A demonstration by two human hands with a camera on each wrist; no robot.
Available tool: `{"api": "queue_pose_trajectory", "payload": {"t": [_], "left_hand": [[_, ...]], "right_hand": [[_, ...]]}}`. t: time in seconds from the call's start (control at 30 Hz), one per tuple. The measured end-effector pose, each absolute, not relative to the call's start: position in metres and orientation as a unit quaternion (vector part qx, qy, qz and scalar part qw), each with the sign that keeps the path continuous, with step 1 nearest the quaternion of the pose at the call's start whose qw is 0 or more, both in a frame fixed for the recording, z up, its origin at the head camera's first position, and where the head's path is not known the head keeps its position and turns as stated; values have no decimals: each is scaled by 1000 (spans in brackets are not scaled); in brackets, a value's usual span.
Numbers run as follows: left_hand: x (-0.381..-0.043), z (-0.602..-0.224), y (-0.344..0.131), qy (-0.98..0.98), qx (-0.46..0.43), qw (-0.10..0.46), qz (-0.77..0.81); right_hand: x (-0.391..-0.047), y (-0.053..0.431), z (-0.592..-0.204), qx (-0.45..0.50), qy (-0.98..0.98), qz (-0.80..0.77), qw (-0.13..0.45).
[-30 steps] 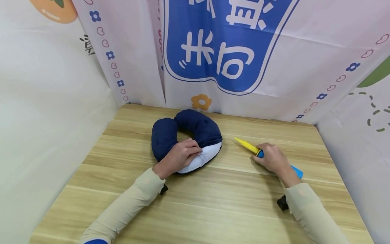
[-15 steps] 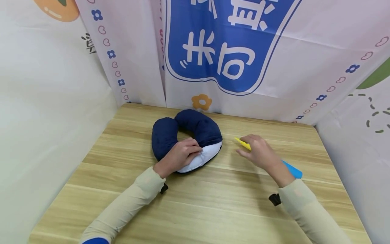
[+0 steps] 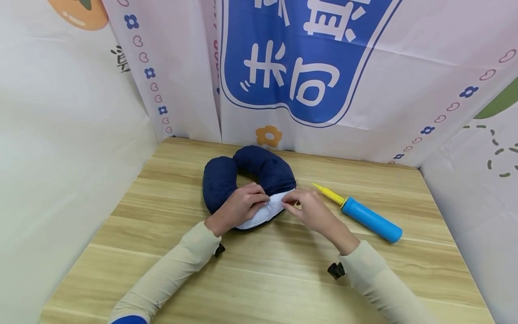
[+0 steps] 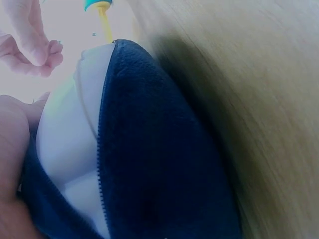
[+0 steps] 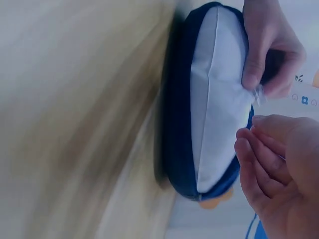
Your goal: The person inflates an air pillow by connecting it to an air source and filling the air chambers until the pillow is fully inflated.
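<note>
A navy U-shaped neck pillow (image 3: 263,164) lies on the table, its zipped cover (image 4: 149,129) parted along the front. In the gap shows a white inflatable inner cushion (image 3: 276,204). My left hand (image 3: 239,204) pinches a small clear plastic valve (image 5: 258,93) on the cushion between thumb and fingers. Close to the right of it is my right hand (image 3: 310,209), fingers loosely bent and thumb near the fingertips, with nothing seen between them. In the right wrist view those fingertips come right up by the cushion's upper edge, just short of the valve.
A blue hand pump (image 3: 371,219) with a yellow nozzle (image 3: 328,192) lies on the wooden table (image 3: 259,279), right of the pillow. Printed white cloth (image 3: 404,90) hangs behind the table, with pale walls at both sides.
My right hand has let go of the pump, leaving it on the table, and has moved left to the pillow. The left hand keeps its pinch on the valve in the same place.
</note>
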State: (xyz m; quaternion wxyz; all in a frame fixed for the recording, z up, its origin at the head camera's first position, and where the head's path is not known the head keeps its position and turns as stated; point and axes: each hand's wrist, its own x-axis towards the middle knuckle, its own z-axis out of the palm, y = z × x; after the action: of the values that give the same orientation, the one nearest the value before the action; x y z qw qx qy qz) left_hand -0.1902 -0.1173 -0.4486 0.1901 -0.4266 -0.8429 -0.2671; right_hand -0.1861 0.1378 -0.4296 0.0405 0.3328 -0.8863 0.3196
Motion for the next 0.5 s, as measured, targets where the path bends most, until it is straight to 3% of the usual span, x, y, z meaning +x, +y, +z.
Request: {"api": "queue_pose_trajectory", "payload": {"t": [0.5], "left_hand": [[-191, -448, -119, -840, -427, 193, -273]], "right_hand": [[-184, 124, -443, 337, -848, 406, 47]]}}
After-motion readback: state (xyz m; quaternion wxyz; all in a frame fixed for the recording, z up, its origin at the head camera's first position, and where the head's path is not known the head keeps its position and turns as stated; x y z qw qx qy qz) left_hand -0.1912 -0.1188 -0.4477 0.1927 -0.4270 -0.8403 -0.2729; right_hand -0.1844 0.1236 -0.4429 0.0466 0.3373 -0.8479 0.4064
